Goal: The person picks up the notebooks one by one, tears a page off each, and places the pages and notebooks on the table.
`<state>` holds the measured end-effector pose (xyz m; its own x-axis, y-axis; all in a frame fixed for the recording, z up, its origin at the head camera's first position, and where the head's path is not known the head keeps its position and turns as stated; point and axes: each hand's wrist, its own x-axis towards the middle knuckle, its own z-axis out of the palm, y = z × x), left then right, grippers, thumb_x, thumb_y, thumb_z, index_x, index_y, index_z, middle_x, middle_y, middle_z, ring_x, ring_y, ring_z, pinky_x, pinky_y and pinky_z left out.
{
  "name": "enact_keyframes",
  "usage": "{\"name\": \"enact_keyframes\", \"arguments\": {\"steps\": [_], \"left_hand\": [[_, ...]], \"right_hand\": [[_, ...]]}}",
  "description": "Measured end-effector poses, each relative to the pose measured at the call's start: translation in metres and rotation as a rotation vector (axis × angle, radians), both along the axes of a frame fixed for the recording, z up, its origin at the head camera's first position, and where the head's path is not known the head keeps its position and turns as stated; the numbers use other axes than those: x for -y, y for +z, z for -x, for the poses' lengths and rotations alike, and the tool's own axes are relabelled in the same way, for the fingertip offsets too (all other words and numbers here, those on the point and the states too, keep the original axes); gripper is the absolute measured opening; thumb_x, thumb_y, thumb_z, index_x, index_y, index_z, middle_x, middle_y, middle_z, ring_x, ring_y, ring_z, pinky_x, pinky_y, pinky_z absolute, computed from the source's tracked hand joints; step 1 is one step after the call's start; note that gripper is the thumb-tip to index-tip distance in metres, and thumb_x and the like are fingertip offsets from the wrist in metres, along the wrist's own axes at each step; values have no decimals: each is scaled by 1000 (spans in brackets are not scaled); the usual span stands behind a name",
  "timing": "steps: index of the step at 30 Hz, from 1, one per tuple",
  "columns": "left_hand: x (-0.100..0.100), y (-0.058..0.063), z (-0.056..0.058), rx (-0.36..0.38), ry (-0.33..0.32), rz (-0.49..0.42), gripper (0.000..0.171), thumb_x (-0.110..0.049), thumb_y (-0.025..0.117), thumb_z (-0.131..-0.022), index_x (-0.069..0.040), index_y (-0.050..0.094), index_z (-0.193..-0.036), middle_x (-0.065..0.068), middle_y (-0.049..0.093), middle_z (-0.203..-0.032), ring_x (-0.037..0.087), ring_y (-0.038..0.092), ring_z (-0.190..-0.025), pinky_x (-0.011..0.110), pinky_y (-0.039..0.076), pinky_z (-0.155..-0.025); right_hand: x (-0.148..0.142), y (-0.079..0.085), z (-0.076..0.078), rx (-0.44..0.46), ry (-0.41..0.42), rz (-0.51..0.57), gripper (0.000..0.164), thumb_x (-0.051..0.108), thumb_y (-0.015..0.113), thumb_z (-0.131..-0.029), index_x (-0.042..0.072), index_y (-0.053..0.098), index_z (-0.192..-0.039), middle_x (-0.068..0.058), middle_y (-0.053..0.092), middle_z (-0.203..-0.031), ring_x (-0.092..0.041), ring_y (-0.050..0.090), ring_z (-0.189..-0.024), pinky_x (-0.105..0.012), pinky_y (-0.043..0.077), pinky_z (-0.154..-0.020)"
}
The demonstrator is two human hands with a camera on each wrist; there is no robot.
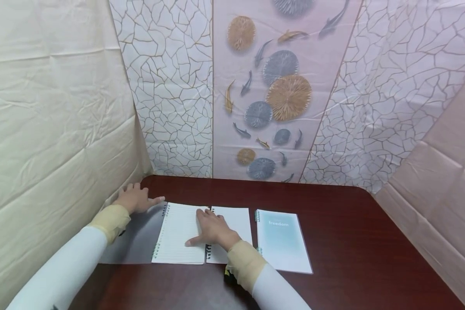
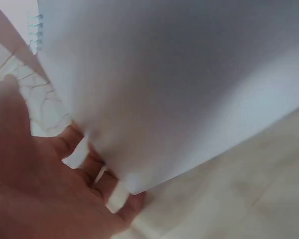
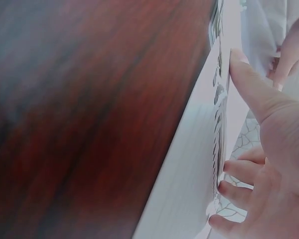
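Note:
An open spiral notebook (image 1: 180, 234) shows a lined page, with its greyish cover (image 1: 135, 243) turned out to the left. My left hand (image 1: 133, 199) is at the far edge of that cover, thumb spread toward the binding. In the left wrist view, the fingers of the left hand (image 2: 35, 179) touch the edge of the broad pale cover (image 2: 174, 89). My right hand (image 1: 213, 228) rests on the lined page near its right edge, fingers extended and thumb spread. The right wrist view shows the right thumb and fingertips of that hand (image 3: 284, 144) against the paper.
A white-paged notebook (image 1: 232, 219) with a dark spiral lies right of the lined one, partly under my right forearm. Further right lies a teal-and-white notebook (image 1: 283, 241) reading "freedom". All are on a dark red-brown table (image 1: 356, 249); a cream cloth wall (image 1: 62, 129) borders its left.

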<state>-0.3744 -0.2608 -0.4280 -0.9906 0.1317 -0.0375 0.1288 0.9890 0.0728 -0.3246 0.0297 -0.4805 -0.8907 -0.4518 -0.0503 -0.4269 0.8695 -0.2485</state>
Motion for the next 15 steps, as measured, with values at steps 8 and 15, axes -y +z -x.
{"name": "enact_keyframes", "arguments": {"steps": [8,15], "left_hand": [[-17,44,-12,64,88,71,77,-54,69,-97,12,61,-137,48,49,-137,65,45,-130,78,36,-105],[-26,68,-17,115,115,-59,58,-37,85,-87,13,72,-114,38,66,-122,46,65,-105,62,53,-96]], "right_hand": [[-1,-2,1,3,16,13,118,74,81,-79,7,35,-165,-7,40,-169,-29,32,-158,-56,33,-122],[-2,-4,1,14,0,20,119,73,82,-78,7,35,-166,-7,39,-169,-29,31,-158,-56,32,-123]]}}
